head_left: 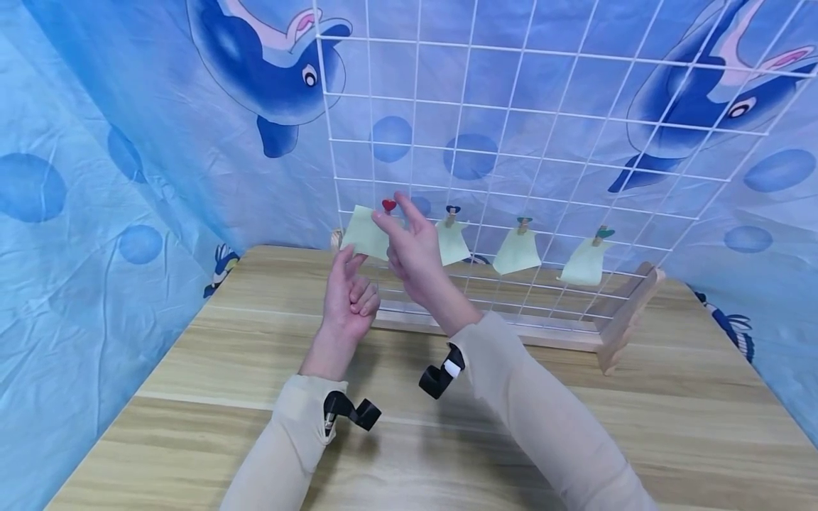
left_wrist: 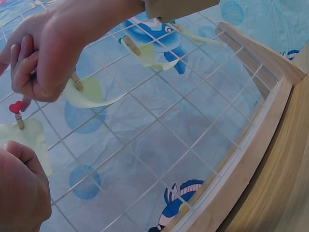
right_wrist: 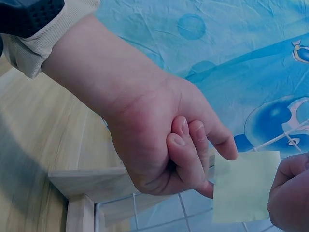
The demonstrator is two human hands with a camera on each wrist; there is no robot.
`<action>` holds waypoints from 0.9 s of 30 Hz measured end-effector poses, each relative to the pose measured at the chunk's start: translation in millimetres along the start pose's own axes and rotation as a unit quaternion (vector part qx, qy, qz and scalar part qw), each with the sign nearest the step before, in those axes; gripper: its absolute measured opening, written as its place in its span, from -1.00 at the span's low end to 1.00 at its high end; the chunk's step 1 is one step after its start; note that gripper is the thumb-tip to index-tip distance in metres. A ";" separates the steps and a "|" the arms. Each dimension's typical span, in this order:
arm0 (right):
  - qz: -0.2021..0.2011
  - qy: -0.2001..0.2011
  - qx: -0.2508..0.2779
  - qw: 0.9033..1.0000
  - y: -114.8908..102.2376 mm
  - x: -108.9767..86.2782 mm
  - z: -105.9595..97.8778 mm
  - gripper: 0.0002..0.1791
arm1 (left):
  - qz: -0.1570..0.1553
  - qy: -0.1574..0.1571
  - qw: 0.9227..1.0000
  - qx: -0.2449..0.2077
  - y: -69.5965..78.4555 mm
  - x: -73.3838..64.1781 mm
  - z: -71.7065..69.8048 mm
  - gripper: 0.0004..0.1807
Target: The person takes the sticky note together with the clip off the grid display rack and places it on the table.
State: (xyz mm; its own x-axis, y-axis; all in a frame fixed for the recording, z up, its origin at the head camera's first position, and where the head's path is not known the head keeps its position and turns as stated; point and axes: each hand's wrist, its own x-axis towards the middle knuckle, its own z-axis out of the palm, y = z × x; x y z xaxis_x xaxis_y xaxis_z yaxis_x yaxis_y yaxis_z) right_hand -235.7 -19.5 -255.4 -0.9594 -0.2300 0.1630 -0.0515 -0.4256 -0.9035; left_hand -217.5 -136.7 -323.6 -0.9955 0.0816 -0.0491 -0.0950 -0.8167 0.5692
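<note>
Working over a wooden counter [head_left: 198, 372], at a white wire grid [head_left: 469, 47], on the leftmost note [head_left: 364, 234].

Using the grid in place of a container, hung rightward with three more notes [head_left: 517, 252] on heart-topped clips [head_left: 524, 223]. With the left grip [head_left: 348, 301], holding the leftmost note lightly near its lower left corner, one fingertip in front and one behind; with the right grip [head_left: 412, 255], spreading thumb and forefinger around the red heart clip [head_left: 388, 205], apparently without clasping anything; cannot tell whether touching it. Located at the grid's left end, before the low wires. Judging by the thin sheet, probably very light, soft, easily creased or torn; best taken flat between fingertips by a lower edge, clear of the clip.
</note>
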 end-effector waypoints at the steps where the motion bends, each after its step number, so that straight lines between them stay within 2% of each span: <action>1: 0.004 0.002 0.001 1.000 0.5 1.2 1.3 -0.29 | -0.001 0.000 1.000 -0.003 0.4 0.1 -0.2 -0.45; 6: 0.027 0.025 0.018 0.999 3.6 7.2 7.1 -0.36 | -0.009 0.004 1.000 -0.021 2.2 0.9 -1.5 -0.51; 15: 0.070 0.063 0.079 0.992 4.7 13.4 14.0 -0.51 | -0.024 -0.015 0.998 -0.058 4.8 6.1 -1.1 -0.87; 20: 0.080 0.070 0.103 0.989 5.8 15.2 14.4 -0.61 | -0.028 -0.004 0.997 -0.067 3.9 7.6 0.3 -0.91; 27: 0.081 0.058 0.125 0.987 8.8 16.6 13.6 -0.61 | -0.026 0.010 0.997 -0.074 3.8 8.6 1.3 -0.74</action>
State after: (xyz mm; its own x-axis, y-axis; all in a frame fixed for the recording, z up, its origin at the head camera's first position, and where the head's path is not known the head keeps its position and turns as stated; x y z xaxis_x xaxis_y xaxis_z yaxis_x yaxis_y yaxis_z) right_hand -248.2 -39.0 -255.2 -0.9755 -0.2171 -0.0355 0.1614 -0.5971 -0.7858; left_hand -226.4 -138.4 -320.8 -0.9890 0.1148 -0.0930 -0.1442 -0.8870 0.4388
